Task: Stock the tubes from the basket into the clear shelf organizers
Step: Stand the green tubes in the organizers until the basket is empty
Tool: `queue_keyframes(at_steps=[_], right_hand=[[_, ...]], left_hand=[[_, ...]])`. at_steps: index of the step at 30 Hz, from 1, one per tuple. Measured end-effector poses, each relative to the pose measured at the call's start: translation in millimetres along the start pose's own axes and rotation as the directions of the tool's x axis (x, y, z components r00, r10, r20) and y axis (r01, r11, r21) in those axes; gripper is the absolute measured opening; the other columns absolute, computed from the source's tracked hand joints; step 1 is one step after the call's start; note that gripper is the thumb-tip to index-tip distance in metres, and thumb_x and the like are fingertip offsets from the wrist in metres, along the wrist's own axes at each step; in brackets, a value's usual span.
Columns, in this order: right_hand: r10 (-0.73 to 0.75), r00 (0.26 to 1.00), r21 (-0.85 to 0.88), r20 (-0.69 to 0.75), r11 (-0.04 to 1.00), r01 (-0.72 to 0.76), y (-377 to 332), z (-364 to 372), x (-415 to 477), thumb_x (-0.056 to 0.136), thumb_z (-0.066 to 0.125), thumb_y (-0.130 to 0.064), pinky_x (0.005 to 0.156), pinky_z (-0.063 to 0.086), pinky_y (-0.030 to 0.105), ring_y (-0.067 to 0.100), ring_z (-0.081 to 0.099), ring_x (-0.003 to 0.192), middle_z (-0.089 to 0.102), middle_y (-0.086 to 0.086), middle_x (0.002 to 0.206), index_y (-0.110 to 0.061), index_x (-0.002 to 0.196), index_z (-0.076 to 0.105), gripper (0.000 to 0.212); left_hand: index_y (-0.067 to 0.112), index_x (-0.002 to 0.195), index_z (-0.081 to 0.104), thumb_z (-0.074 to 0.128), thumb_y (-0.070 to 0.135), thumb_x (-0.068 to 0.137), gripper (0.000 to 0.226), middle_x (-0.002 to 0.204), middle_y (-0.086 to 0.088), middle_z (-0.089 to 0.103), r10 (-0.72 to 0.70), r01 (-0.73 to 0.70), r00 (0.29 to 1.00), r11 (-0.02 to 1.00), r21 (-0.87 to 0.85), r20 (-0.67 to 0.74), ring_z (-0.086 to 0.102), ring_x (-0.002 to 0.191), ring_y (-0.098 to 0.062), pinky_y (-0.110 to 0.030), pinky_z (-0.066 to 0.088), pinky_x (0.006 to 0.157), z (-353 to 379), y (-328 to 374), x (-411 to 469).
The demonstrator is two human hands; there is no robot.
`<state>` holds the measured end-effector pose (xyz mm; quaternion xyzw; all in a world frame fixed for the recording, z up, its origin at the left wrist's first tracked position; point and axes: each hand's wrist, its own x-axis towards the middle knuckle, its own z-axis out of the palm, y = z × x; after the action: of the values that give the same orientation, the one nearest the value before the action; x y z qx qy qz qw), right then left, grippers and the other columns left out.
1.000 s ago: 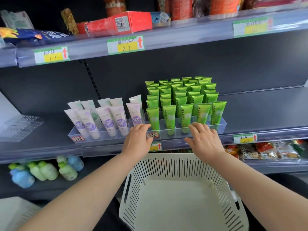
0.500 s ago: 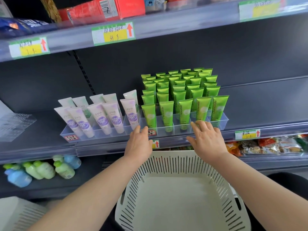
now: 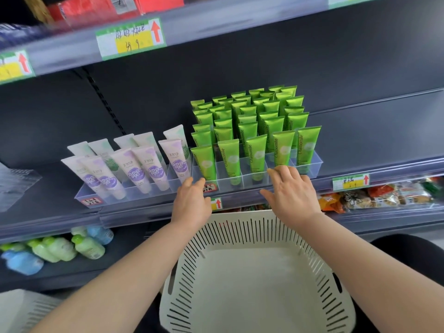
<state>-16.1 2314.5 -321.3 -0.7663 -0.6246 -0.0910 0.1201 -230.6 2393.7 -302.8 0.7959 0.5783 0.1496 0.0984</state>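
Note:
Several green tubes (image 3: 254,131) stand in rows inside a clear organizer (image 3: 312,165) on the middle shelf. To its left a second clear organizer (image 3: 83,194) holds several white and purple tubes (image 3: 134,164). My left hand (image 3: 191,204) reaches the front wall of the green organizer near its left corner, fingers relaxed. My right hand (image 3: 292,192) lies with spread fingers against the same front wall further right. Neither hand holds a tube. Below my arms sits the white slotted basket (image 3: 240,229), with nothing visible inside.
Price labels (image 3: 131,38) run along the upper shelf edge, with red boxes above. Small green and blue bottles (image 3: 60,248) lie on the lower shelf at left. Snack packets (image 3: 377,194) fill the lower shelf at right. Another white basket corner (image 3: 21,308) shows bottom left.
The view has tilted down and closer to the shelf. Both hands stay at the green organizer's front wall, shifting only slightly.

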Motion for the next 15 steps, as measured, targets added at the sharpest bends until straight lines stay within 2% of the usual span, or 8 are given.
queue_keyframes(at_steps=[4, 15], right_hand=[[0.03, 1.0, -0.006, -0.009, 1.0, -0.03, 6.8, 0.4, -1.8, 0.092, 0.039, -0.053, 0.086, 0.042, 0.04, 0.024, 0.045, 0.112, 0.05, 0.002, 0.121, -0.015, 0.13, 0.046, 0.054], [0.099, 0.995, -0.066, -0.014, 0.993, -0.1, 43.7, -6.3, -4.5, 0.092, 0.036, -0.055, 0.08, 0.044, 0.04, 0.026, 0.045, 0.108, 0.049, 0.004, 0.116, -0.015, 0.125, 0.048, 0.053]], left_hand=[[0.015, 0.147, 0.036, 0.057, 0.018, 0.092, 0.059, 0.154, -0.013, 0.027, 0.0, 0.0, 1.0, 1.0, -0.007, 0.011, 0.027, 0.141, -0.028, -0.037, 0.028, 0.112, 4.9, 10.1, -0.4], [0.018, 0.149, 0.028, 0.056, 0.026, 0.094, 0.062, 0.156, -0.011, 0.019, 0.038, -0.042, 0.998, 0.997, 0.071, 0.058, 0.022, 0.14, -0.028, -0.038, 0.034, 0.108, 20.6, 54.6, -0.8]])
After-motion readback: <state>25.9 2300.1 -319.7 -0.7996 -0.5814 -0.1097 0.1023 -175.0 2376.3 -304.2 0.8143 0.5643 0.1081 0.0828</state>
